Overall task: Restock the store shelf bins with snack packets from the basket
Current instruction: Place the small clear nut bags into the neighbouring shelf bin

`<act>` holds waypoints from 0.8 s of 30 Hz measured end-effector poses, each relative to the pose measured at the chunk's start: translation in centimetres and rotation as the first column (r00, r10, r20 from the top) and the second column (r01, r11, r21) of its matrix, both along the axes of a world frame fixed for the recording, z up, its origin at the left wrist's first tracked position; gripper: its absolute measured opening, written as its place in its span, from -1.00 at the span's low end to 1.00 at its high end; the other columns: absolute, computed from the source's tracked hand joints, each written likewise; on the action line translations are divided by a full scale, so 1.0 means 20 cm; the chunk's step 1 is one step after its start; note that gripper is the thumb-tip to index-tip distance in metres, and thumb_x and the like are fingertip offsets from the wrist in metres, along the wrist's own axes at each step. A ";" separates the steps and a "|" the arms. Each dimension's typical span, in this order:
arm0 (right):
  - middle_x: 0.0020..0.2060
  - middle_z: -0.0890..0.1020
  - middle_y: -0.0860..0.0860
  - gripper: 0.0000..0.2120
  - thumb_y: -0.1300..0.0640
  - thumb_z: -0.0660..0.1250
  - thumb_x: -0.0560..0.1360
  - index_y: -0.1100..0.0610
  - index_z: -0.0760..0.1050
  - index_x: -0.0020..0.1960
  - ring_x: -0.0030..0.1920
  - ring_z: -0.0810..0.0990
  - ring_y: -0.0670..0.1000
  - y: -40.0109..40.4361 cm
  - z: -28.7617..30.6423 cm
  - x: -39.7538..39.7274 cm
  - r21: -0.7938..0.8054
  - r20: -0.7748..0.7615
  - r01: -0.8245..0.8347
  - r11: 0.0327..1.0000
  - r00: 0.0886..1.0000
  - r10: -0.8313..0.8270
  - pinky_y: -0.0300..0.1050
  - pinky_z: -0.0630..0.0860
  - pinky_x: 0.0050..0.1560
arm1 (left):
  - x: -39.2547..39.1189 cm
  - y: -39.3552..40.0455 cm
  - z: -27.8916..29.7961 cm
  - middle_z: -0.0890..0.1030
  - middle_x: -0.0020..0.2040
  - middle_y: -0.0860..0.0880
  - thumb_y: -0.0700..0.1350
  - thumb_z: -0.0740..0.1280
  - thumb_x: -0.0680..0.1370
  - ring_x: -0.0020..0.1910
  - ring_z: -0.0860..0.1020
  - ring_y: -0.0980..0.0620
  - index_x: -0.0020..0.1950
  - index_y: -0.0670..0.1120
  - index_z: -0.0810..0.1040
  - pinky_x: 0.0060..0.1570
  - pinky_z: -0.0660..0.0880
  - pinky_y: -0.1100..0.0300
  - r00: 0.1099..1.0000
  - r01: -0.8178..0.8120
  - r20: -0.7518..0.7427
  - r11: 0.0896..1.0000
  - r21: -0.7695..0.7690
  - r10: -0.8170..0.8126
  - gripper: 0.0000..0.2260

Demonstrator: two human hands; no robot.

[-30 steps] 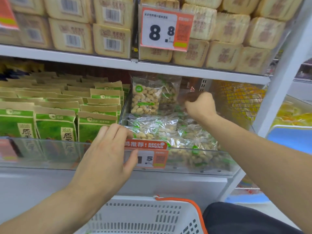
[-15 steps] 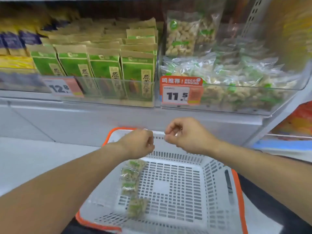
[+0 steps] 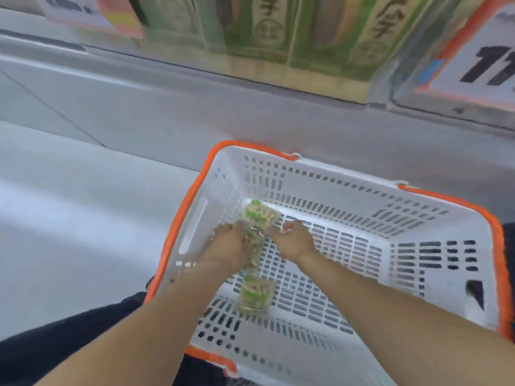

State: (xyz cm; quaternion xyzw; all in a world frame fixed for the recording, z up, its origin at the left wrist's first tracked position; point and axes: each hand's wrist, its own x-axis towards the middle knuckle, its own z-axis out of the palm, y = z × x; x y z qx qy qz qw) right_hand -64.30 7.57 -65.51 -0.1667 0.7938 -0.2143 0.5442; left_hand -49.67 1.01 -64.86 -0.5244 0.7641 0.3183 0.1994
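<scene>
- Half a second ago both hands hovered level with the basket's rim, above the packets; now they have dropped to the floor of the white basket [image 3: 320, 174] with the orange rim, and the head has tipped down so that only the lower edge of the shelf shows at the top.
- The left hand [image 3: 231, 247] lies over the middle of a string of clear snack packets [image 3: 257, 217] along the basket's left side. Its grip looks closed round them, though blur hides the fingers.
- The right hand [image 3: 294, 239] reaches in just beside the same packets, fingertips at their edge. Whether its grip has closed on the plastic or only touches it cannot be told.
- For the task this reads as the start of another pick-up: the packets are not yet lifted, and the carry up to the bin comes next.
- Basket contents: one packet pokes out beyond the left hand toward the far wall, another packet [image 3: 255, 295] lies nearer the person, and more sit under the hand. Apart from these, only slotted floor shows, so this looks like the last of the stock.
- On the shelf, green paper packs [image 3: 312, 32] stand behind a clear front panel. To the right an orange-framed price tag [image 3: 485, 57] marks the next bin, whose contents are out of view.
</scene>
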 end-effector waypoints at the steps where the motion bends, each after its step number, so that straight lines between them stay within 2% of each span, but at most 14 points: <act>1: 0.09 0.55 0.07 -0.23 -0.22 0.37 0.52 0.21 0.20 0.51 -0.12 0.55 0.05 -0.06 -0.03 0.02 0.015 0.026 0.064 0.998 0.998 -0.064 0.07 0.63 0.05 | -0.01 0.01 -0.03 0.45 0.30 -0.15 -0.05 0.27 0.56 0.30 0.42 -0.14 0.51 -0.02 0.24 0.19 0.45 0.01 1.000 0.003 0.003 1.000 0.003 -0.003 -0.48; 3: 0.31 0.51 0.10 0.08 -0.42 0.39 0.34 0.23 0.12 0.57 0.01 0.59 0.09 -0.12 -0.15 0.02 0.035 0.060 0.169 0.985 0.983 -0.171 0.05 0.64 0.05 | 0.00 0.03 -0.07 0.53 0.08 -0.13 -0.07 0.34 0.52 0.20 0.47 -0.15 0.42 -0.02 0.31 0.08 0.50 0.00 1.000 -0.024 0.000 1.000 0.004 0.024 -0.52; 4: 0.30 0.55 0.11 0.14 -0.49 0.38 0.22 0.23 0.21 0.54 0.06 0.63 0.12 -0.12 -0.27 0.01 0.044 0.056 0.176 0.983 0.982 -0.179 0.08 0.65 0.06 | 0.01 0.04 -0.09 0.54 -0.01 -0.11 -0.07 0.35 0.52 0.12 0.51 -0.15 0.40 -0.01 0.34 0.04 0.53 0.01 0.998 -0.066 -0.021 0.998 0.003 0.066 -0.54; 5: 0.20 0.63 0.12 0.07 -0.49 0.40 0.18 0.23 0.39 0.43 0.04 0.67 0.15 -0.12 -0.38 -0.01 0.049 0.053 0.163 0.985 0.985 -0.165 0.12 0.65 0.04 | 0.01 0.04 -0.11 0.58 -0.07 -0.11 -0.08 0.33 0.53 0.03 0.55 -0.14 0.38 0.00 0.36 -0.02 0.55 0.01 0.992 -0.112 -0.058 0.994 -0.004 0.111 -0.57; 6: 0.05 0.69 0.12 -0.15 -0.42 0.44 0.25 0.22 0.54 0.25 -0.03 0.69 0.15 -0.11 -0.40 -0.03 0.051 0.054 0.152 0.987 0.986 -0.155 0.15 0.67 0.00 | 0.00 0.05 -0.12 0.62 -0.12 -0.11 -0.10 0.29 0.55 -0.07 0.58 -0.13 0.36 0.00 0.38 -0.09 0.57 0.00 0.978 -0.183 -0.100 0.983 0.004 0.183 -0.63; 8: -0.07 0.72 0.11 -0.59 -0.14 0.49 0.46 0.21 0.63 0.04 -0.10 0.71 0.12 -0.10 -0.30 -0.04 0.087 0.110 0.179 0.980 0.976 -0.188 0.15 0.68 -0.05 | -0.01 0.06 -0.13 0.65 -0.19 -0.14 -0.14 0.25 0.58 -0.22 0.59 -0.11 0.25 -0.05 0.39 -0.19 0.55 0.02 0.910 -0.371 -0.173 0.926 0.072 0.378 -0.75; 11: -0.01 0.70 0.07 -0.76 0.13 0.44 0.54 0.20 0.57 0.16 -0.06 0.69 0.05 -0.06 -0.18 -0.06 0.165 0.272 0.243 0.956 0.920 -0.281 0.10 0.67 0.00 | -0.07 0.08 -0.10 0.64 -0.01 -0.19 -0.05 0.33 0.58 -0.12 0.57 -0.11 0.22 -0.17 0.39 -0.09 0.49 0.09 0.757 -0.612 -0.155 0.772 0.171 0.634 -0.70; 13: 0.03 0.70 0.10 -0.74 0.19 0.42 0.55 0.22 0.53 0.21 -0.02 0.70 0.08 -0.01 -0.13 -0.09 0.175 0.313 0.256 0.951 0.901 -0.300 0.10 0.68 -0.06 | -0.09 0.09 -0.08 0.65 0.04 -0.21 0.16 0.38 0.51 -0.04 0.60 -0.15 0.25 -0.27 0.44 -0.01 0.52 0.11 0.660 -0.709 -0.083 0.655 0.261 0.747 -0.44; 15: -0.01 0.71 0.11 -0.84 0.23 0.40 0.57 0.21 0.55 0.14 -0.07 0.72 0.08 0.02 -0.08 -0.11 0.154 0.326 0.244 0.958 0.902 -0.282 0.08 0.68 -0.11 | -0.08 0.09 -0.05 0.66 -0.01 -0.24 0.40 0.44 0.32 -0.09 0.63 -0.18 0.19 -0.32 0.51 -0.04 0.59 0.07 0.528 -0.756 -0.025 0.483 0.442 0.849 -0.17; 16: -0.05 0.71 0.11 -0.89 0.24 0.39 0.57 0.21 0.56 0.08 -0.12 0.72 0.07 0.04 -0.04 -0.12 0.131 0.332 0.223 0.966 0.908 -0.255 0.09 0.67 -0.09 | -0.08 0.09 -0.01 0.65 -0.03 -0.25 0.43 0.46 0.25 -0.11 0.62 -0.18 0.14 -0.30 0.55 -0.05 0.59 0.07 0.440 -0.746 0.010 0.360 0.561 0.898 -0.15; 18: -0.07 0.71 0.11 -0.93 0.26 0.41 0.55 0.22 0.58 0.03 -0.18 0.71 0.05 0.04 0.04 -0.16 0.071 0.323 0.156 0.985 0.931 -0.170 0.13 0.67 -0.02 | -0.10 0.10 0.15 0.61 -0.05 -0.21 0.31 0.40 0.40 -0.15 0.57 -0.13 0.07 -0.25 0.58 -0.13 0.61 0.07 0.334 -0.637 0.055 0.182 0.749 0.941 -0.38; 20: -0.04 0.70 0.12 -0.91 0.26 0.43 0.53 0.24 0.57 0.01 -0.21 0.71 0.04 0.02 0.19 -0.21 0.017 0.336 0.077 0.997 0.939 -0.078 0.13 0.67 -0.03 | -0.10 0.10 0.28 0.56 -0.16 -0.17 0.17 0.35 0.53 -0.26 0.54 -0.04 0.00 -0.20 0.58 -0.23 0.61 0.14 0.344 -0.554 0.023 0.183 0.812 0.939 -0.59; 22: -0.01 0.69 0.15 -0.89 0.27 0.43 0.52 0.26 0.55 0.01 -0.12 0.73 0.10 0.00 0.36 -0.25 -0.047 0.358 0.036 0.998 0.933 -0.017 0.11 0.67 -0.09 | -0.08 0.08 0.41 0.53 -0.28 -0.08 0.17 0.42 0.46 -0.38 0.48 0.04 -0.01 -0.18 0.60 -0.36 0.56 0.20 0.374 -0.504 -0.045 0.244 0.828 0.926 -0.59; 24: 0.00 0.68 0.15 -0.92 0.29 0.41 0.54 0.24 0.54 0.01 -0.08 0.71 0.12 -0.04 0.55 -0.27 -0.143 0.341 0.018 0.990 0.940 0.032 0.12 0.67 -0.10 | -0.08 0.04 0.59 0.56 -0.23 -0.08 0.20 0.42 0.46 -0.30 0.50 0.00 0.05 -0.13 0.61 -0.17 0.60 0.12 0.422 -0.471 -0.152 0.359 0.806 0.894 -0.59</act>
